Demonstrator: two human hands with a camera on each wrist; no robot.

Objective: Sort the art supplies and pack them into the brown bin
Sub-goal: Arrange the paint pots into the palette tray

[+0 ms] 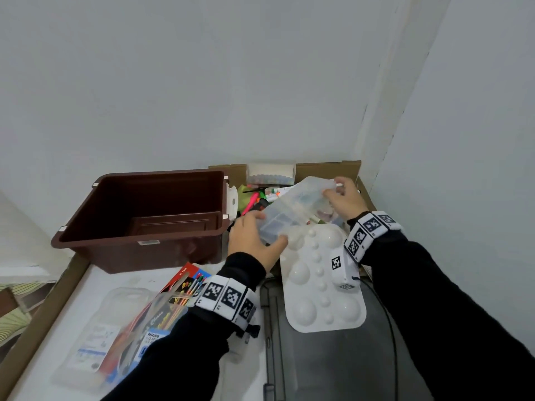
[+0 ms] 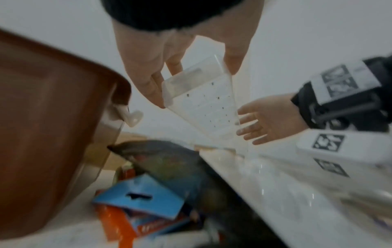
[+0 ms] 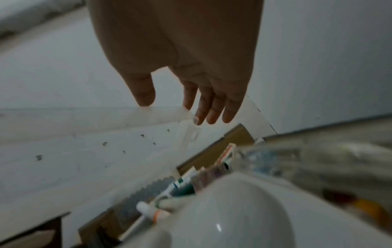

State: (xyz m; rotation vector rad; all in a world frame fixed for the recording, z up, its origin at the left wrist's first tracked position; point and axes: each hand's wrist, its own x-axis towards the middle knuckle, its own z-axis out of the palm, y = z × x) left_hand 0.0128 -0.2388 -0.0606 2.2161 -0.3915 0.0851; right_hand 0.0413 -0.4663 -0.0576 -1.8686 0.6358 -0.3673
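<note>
Both hands hold a clear plastic compartment box (image 1: 292,209) tilted above the cardboard box of supplies (image 1: 327,169). My left hand (image 1: 272,228) grips its near end between thumb and fingers. My right hand (image 1: 333,188) pinches its far end. In the left wrist view the left hand (image 2: 195,83) clasps the clear box (image 2: 207,107), with the right hand (image 2: 258,124) behind its far end. In the right wrist view the right hand (image 3: 176,110) has thumb and fingertips on the box's rim (image 3: 161,115). The brown bin (image 1: 139,241) stands to the left; only its bare inside shows.
An upside-down white palette (image 1: 321,287) lies in front on a dark grey tray (image 1: 327,366). Packets of brushes (image 1: 173,302) and a clear blister pack (image 1: 98,340) lie at the lower left. Markers (image 1: 254,198) and a bead box (image 1: 270,172) fill the cardboard box. Walls close off the back and right.
</note>
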